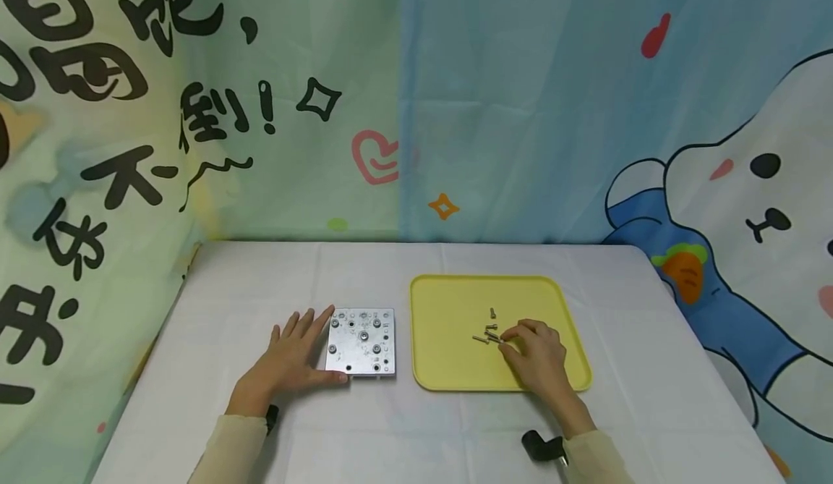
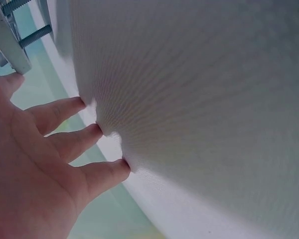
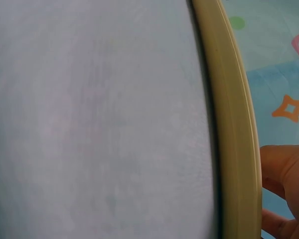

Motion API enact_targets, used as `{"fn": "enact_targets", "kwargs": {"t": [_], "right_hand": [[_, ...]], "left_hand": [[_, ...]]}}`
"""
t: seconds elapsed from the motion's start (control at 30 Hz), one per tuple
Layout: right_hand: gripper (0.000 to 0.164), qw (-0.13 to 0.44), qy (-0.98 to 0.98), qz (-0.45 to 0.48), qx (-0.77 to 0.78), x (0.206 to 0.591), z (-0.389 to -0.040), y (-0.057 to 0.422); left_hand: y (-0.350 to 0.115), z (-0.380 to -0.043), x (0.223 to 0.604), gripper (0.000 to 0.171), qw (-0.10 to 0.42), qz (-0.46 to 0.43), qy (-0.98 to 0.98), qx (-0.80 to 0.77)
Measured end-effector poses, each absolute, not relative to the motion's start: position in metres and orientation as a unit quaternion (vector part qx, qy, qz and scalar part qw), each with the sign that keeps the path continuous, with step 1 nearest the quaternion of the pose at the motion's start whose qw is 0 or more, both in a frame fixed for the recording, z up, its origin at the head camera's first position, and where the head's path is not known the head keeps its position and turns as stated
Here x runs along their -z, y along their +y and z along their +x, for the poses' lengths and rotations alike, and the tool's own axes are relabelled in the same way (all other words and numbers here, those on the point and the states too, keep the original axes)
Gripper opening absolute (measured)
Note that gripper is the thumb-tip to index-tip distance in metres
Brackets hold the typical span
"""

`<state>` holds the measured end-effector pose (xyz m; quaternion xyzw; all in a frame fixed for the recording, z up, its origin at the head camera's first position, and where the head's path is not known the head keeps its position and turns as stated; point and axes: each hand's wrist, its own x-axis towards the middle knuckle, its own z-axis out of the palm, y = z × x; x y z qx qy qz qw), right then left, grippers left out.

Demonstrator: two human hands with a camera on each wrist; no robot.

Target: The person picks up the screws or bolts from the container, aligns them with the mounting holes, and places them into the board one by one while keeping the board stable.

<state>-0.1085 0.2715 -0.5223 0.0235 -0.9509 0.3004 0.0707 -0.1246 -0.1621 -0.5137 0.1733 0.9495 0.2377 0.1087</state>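
A square silver metal plate (image 1: 360,359) with several holes and screw heads lies on the table. My left hand (image 1: 293,361) is spread at its left side, index fingertip by the upper left corner and thumb along the near edge. In the left wrist view, threaded screw shanks (image 2: 36,36) jut from the plate's underside, and the other fingertips press on the white cloth. Over the yellow tray (image 1: 449,368), my right hand (image 1: 539,357) pinches a small screw between thumb and index finger. Several loose screws (image 1: 481,339) lie beside those fingertips; the right wrist view hides them behind the tray's rim.
A white cloth (image 1: 429,433) covers the table. One more screw (image 1: 492,313) lies farther back in the tray. Behind the table hangs a printed curtain (image 1: 507,108). A black wrist-camera mount (image 1: 541,446) sticks out beside the right sleeve.
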Motion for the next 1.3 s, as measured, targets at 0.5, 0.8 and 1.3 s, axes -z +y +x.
{"fn": "enact_targets", "kwargs": {"t": [0.5, 0.8, 1.3], "right_hand": [[0.013, 0.047, -0.946, 0.018, -0.319, 0.516, -0.110, 0.273], [0.013, 0.052, -0.934, 0.024, -0.353, 0.512, -0.111, 0.272], [0.007, 0.104, -0.906, 0.077, -0.404, 0.494, -0.120, 0.246]], "left_hand": [[-0.163, -0.125, 0.516, 0.121, 0.115, 0.169, 0.950, -0.236], [-0.163, -0.126, 0.516, 0.122, 0.114, 0.170, 0.951, -0.233], [-0.163, -0.126, 0.516, 0.122, 0.118, 0.167, 0.950, -0.235]]}}
